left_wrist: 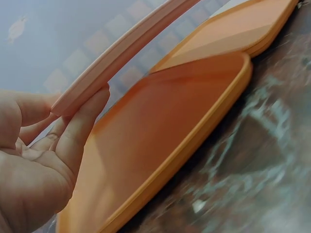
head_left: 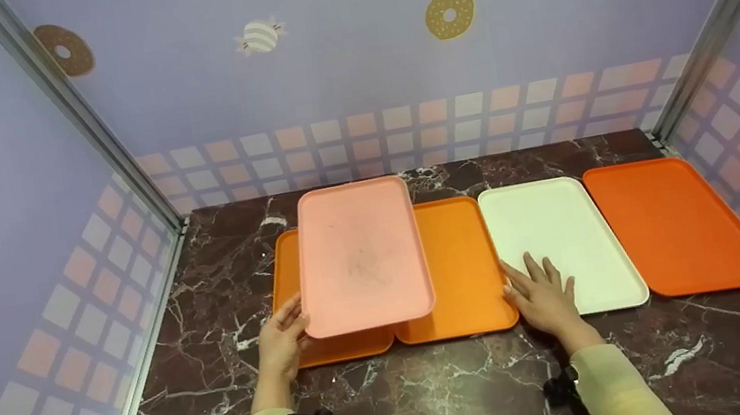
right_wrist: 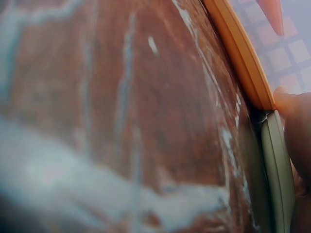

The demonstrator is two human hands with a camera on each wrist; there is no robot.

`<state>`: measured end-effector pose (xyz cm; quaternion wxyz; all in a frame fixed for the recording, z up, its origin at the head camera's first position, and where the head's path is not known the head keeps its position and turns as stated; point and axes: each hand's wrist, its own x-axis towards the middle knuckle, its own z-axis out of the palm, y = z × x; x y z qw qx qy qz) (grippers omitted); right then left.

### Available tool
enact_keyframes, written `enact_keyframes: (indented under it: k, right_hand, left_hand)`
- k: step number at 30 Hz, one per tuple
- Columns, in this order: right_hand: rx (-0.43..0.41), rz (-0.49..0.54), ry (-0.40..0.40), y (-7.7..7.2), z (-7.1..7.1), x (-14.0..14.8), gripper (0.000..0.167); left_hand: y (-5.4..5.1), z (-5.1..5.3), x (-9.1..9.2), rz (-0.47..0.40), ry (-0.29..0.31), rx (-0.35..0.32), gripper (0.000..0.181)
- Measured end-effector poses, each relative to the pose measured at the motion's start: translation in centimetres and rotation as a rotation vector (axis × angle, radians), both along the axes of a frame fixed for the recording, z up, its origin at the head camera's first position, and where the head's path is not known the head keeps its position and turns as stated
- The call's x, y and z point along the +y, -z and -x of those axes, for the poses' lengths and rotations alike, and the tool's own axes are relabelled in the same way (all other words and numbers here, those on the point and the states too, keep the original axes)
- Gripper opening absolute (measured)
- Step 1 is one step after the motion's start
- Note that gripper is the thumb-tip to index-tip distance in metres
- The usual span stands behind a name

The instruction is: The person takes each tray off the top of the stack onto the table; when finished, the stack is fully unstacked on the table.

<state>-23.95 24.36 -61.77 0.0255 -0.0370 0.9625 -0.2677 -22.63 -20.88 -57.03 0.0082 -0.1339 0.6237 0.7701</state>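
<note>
My left hand (head_left: 280,344) pinches the left edge of a pink tray (head_left: 361,257) near its front corner. In the left wrist view the pink tray (left_wrist: 116,56) is tilted and raised, with thumb above and fingers below its rim. Beneath it lie two orange trays side by side, the left orange tray (head_left: 344,347) largely covered and the right orange tray (head_left: 460,260) partly. My right hand (head_left: 543,295) lies with fingers extended over the left side of a white tray (head_left: 550,216), its thumb at the seam with the right orange tray.
At the far right lies a red-orange tray (head_left: 677,225), against the white one. The trays are in a row on a dark marbled table (head_left: 437,397). Patterned panels (head_left: 357,76) enclose the back and both sides.
</note>
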Motion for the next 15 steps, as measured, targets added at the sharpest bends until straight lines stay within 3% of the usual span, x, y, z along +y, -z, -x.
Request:
enact_keyframes:
  k: [15]
  right_hand:
    - [-0.017,0.002,-0.001,-0.1,-0.1,0.0,0.058]
  left_hand:
    - [-0.8,-1.1,-5.9,0.034,-0.053,-0.050,0.050]
